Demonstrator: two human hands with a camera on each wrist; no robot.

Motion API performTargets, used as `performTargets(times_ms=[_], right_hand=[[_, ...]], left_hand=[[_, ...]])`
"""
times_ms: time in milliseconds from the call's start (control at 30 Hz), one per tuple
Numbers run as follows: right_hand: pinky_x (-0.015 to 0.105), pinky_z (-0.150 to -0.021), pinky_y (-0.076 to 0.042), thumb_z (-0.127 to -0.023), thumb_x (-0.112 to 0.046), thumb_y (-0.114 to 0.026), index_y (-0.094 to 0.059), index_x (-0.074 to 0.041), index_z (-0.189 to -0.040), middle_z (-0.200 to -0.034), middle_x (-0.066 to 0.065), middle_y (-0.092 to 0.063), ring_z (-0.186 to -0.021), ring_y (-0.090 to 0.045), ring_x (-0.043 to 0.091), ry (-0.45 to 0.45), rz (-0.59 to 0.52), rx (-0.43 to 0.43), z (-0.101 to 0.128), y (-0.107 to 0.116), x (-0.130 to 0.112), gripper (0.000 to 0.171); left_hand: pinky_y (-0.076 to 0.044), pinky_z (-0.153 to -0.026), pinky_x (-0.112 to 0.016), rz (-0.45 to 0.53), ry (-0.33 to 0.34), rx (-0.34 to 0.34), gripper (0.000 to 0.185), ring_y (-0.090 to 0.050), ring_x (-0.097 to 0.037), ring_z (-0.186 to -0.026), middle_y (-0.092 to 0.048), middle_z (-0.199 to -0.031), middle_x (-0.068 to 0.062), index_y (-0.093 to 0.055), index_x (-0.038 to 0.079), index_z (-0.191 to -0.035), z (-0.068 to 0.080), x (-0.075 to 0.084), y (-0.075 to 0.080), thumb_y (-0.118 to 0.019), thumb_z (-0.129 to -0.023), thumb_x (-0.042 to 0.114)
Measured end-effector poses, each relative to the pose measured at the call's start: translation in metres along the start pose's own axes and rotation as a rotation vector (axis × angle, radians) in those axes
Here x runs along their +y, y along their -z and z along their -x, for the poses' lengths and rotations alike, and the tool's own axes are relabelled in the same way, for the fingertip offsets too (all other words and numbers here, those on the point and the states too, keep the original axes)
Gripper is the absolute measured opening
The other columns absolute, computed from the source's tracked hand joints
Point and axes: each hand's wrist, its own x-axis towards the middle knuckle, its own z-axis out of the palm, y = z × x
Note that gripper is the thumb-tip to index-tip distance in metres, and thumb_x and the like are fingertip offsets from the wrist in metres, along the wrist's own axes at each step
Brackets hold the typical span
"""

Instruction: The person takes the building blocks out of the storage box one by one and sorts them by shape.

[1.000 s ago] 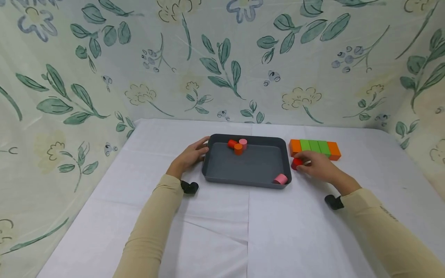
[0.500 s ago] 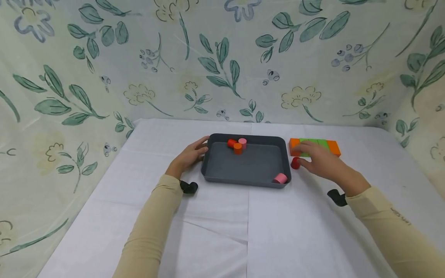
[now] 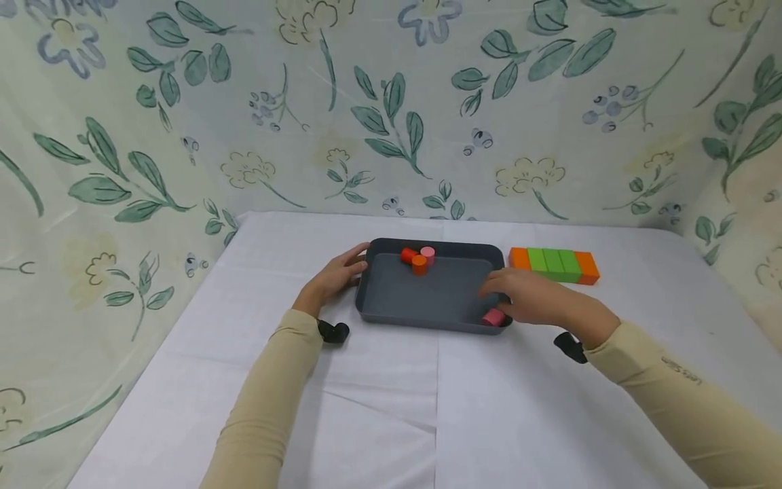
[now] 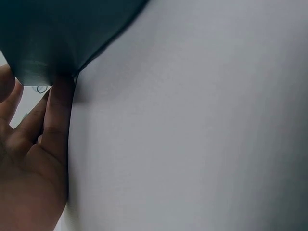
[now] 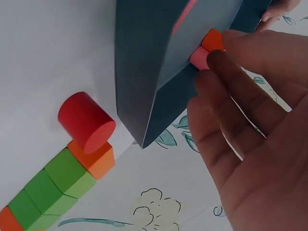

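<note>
My left hand (image 3: 334, 277) lies along the left wall of a dark grey tray (image 3: 421, 299), its fingers extended and touching the wall. In the left wrist view those fingers (image 4: 58, 106) meet the tray's outer side. My right hand (image 3: 528, 295) is over the tray's right rim, fingers loosely bent, close to a pink cylinder (image 3: 493, 316) in the near right corner. The right wrist view shows nothing between its fingers. A red cylinder (image 5: 86, 121) stands on the table outside the tray; the right hand hides it in the head view.
At the tray's back are a red cylinder (image 3: 409, 255), an orange cylinder (image 3: 419, 265) and a pink cylinder (image 3: 427, 255). A row of orange and green blocks (image 3: 554, 265) stands right of the tray. White cloth covers the table (image 3: 373, 407); a leaf-patterned curtain hangs behind.
My right hand has let go of the red cylinder beside the tray and moved left, over the tray's right rim towards the pink cylinder. The left hand stays in place.
</note>
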Motion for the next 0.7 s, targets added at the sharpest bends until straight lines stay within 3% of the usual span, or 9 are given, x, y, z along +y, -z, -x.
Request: performTargets(times_ms=[167, 400, 700], right_hand=[[0.049, -0.097, -0.057, -0.086, 0.003, -0.067, -0.073, -0.011, -0.116, -0.120, 0.009, -0.069, -0.113, -0.063, 0.030, -0.004, 0.003, -0.043, -0.003, -0.003, -0.001, 0.033], [0.046, -0.094, -0.058, -0.087, 0.002, -0.067, -0.076, -0.015, -0.108, -0.109, 0.003, -0.072, -0.100, -0.062, 0.022, 0.001, 0.011, -0.144, -0.009, -0.009, -0.002, 0.029], [0.043, -0.088, -0.060, -0.082, 0.006, -0.069, -0.078, -0.015, -0.106, -0.105, 0.005, -0.073, -0.092, -0.060, 0.020, -0.003, 0.048, -0.145, -0.017, -0.016, -0.002, 0.033]], left_hand=[[-0.035, -0.122, -0.046, -0.001, -0.004, -0.008, 0.056, -0.028, -0.027, -0.153, -0.025, -0.166, -0.005, -0.028, 0.035, -0.156, -0.003, -0.001, 0.000, -0.048, -0.105, 0.023], [-0.035, -0.123, -0.046, -0.004, 0.011, -0.002, 0.056, -0.027, -0.026, -0.153, -0.024, -0.166, -0.004, -0.028, 0.037, -0.156, -0.002, -0.001, 0.001, -0.048, -0.105, 0.024], [-0.035, -0.123, -0.046, -0.001, 0.018, 0.012, 0.056, -0.027, -0.025, -0.153, -0.024, -0.166, -0.003, -0.029, 0.037, -0.156, -0.002, -0.002, 0.000, -0.048, -0.105, 0.024]])
